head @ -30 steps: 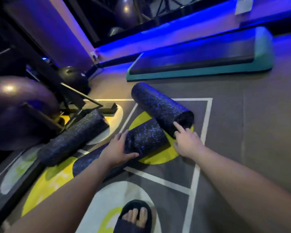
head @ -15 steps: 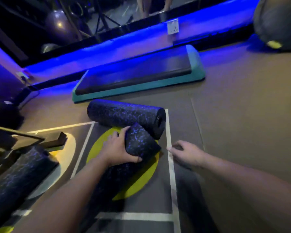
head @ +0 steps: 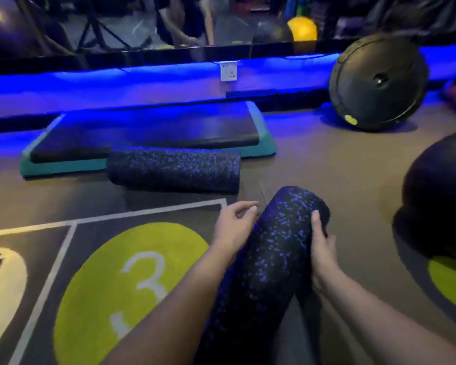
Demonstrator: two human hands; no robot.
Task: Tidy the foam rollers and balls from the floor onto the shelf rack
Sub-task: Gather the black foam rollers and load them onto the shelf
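A black foam roller (head: 269, 259) flecked with blue is raised off the floor between my arms, its far end pointing away from me. My left hand (head: 233, 229) holds its left side with curled fingers. My right hand (head: 323, 248) grips its right side near the far end. A second foam roller (head: 174, 169) of the same kind lies crosswise on the floor beyond my hands, against a teal step platform (head: 263, 150). A large black ball (head: 378, 83) leans at the wall, back right. Another big dark ball (head: 440, 201) sits at the right edge. The shelf rack is out of view.
The floor mat carries a yellow-green circle numbered 3 (head: 95, 285) inside white lines. A blue-lit wall base with a socket (head: 228, 71) runs along the back below a mirror, which shows a yellow ball (head: 302, 29) and a person's legs.
The view has swung right, away from the rack. The roller my left hand gripped is lifted off the floor, and my right hand has taken hold of it too.
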